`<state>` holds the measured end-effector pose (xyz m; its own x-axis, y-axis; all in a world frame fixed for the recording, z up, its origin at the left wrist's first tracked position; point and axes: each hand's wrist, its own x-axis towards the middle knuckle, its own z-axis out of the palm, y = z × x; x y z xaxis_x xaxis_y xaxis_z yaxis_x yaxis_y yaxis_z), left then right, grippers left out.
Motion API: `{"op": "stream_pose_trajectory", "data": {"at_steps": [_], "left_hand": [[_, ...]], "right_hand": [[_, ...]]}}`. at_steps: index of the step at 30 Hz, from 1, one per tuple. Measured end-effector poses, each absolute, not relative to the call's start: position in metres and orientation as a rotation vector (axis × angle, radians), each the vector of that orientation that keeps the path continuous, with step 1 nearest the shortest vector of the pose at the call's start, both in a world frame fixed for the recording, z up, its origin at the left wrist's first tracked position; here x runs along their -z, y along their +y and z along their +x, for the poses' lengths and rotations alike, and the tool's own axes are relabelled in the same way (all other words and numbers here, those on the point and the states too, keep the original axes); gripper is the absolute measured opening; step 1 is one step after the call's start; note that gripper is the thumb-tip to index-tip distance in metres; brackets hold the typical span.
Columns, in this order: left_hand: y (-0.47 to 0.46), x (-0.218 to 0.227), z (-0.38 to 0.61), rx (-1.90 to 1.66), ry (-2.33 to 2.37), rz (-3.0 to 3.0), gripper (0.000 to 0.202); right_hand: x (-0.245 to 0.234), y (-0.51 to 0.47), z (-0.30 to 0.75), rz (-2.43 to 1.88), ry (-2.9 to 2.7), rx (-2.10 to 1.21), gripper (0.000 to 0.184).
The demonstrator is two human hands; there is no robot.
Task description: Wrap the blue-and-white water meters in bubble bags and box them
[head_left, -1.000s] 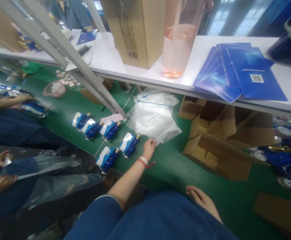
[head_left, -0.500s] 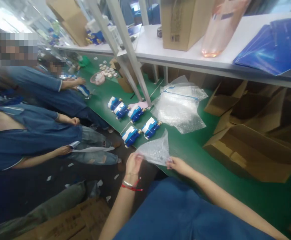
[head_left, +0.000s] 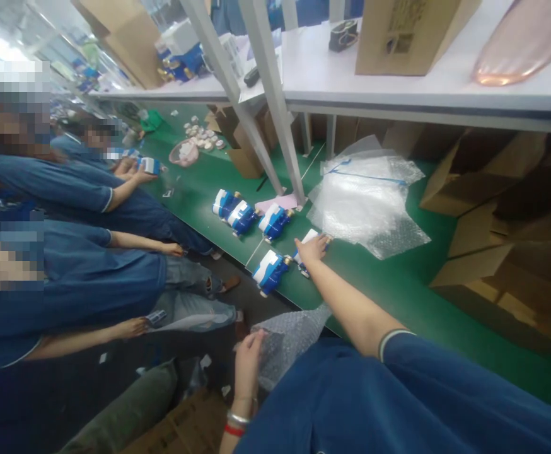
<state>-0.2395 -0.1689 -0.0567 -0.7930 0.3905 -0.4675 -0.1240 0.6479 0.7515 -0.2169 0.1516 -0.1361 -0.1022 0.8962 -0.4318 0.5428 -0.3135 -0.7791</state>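
Note:
My left hand (head_left: 249, 356) is closed on the edge of a bubble-wrap bag (head_left: 292, 337), which hangs in front of my body by the table edge. Over on the green table, my right hand (head_left: 314, 251) grips a blue-and-white water meter (head_left: 309, 234) from above, its fingers wrapped over the top and partly covering it. Just left of that hand lies another water meter (head_left: 270, 272) with a brass end. Behind it are one more water meter (head_left: 275, 222) and a touching pair of water meters (head_left: 241, 218).
A stack of bubble-wrap bags (head_left: 367, 195) lies right of the meters. Open cardboard boxes (head_left: 502, 284) stand further right. Metal posts (head_left: 275, 107) rise to a white shelf (head_left: 313, 88) above the table. Co-workers stand at the left, one with a blue-and-white meter (head_left: 150, 165).
My right hand has let go of the bubble-wrap bag and reached forward onto a water meter. My left hand has lowered with the bag. The view has shifted left.

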Motion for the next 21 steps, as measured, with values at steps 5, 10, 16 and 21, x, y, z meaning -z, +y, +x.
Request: {"op": "stream_pose_trajectory", "data": {"at_steps": [5, 10, 16, 21], "left_hand": [[-0.149, 0.058, -0.296, -1.013, 2.302, 0.493, 0.039], [-0.126, 0.057, -0.332, -1.0, 2.075, 0.399, 0.048], [-0.094, 0.051, -0.316, -1.21, 1.766, 0.189, 0.051], [-0.073, 0.062, -0.268, -1.366, 1.771, 0.215, 0.05]], "right_hand": [[0.164, 0.147, -0.21, -1.82, -1.593, -1.248, 0.096], [0.176, 0.151, -0.142, -1.637, -1.365, -1.665, 0.071], [0.179, 0.139, -0.102, -1.373, -0.949, -1.958, 0.052], [0.141, 0.113, -0.028, -1.128, -0.798, -2.12, 0.059]]}}
